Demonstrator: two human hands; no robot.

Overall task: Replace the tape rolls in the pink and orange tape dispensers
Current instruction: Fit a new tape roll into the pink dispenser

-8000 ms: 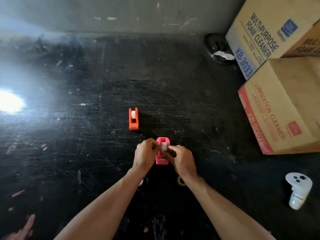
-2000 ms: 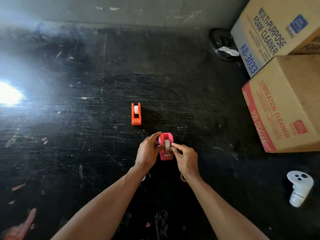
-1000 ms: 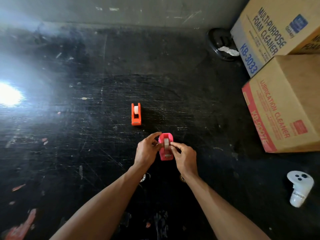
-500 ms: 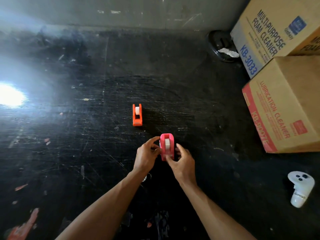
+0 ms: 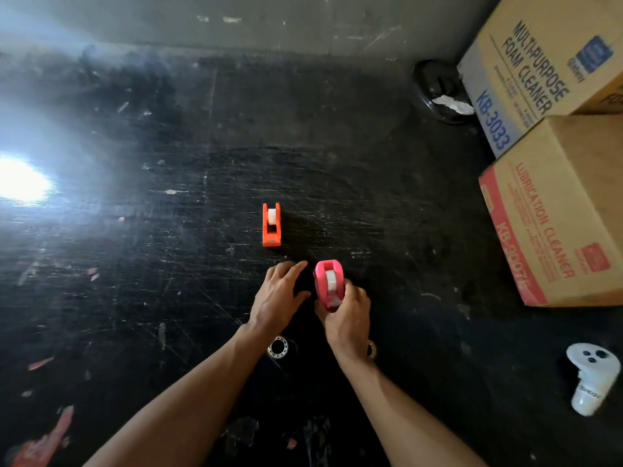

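Now your right hand [image 5: 345,320] grips the pink dispenser [image 5: 328,265], roll [image 5: 330,281] seated, midway across the bench [image 5: 151,298]; your left hand [image 5: 276,298] lies open, just apart. Next, likely: release it and reach the orange dispenser [image 5: 271,230] toward the far edge.

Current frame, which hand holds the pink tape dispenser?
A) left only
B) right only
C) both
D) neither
B: the right hand has its fingers curled round the pink tape dispenser, while the left hand lies open beside it, with a dark gap between them.
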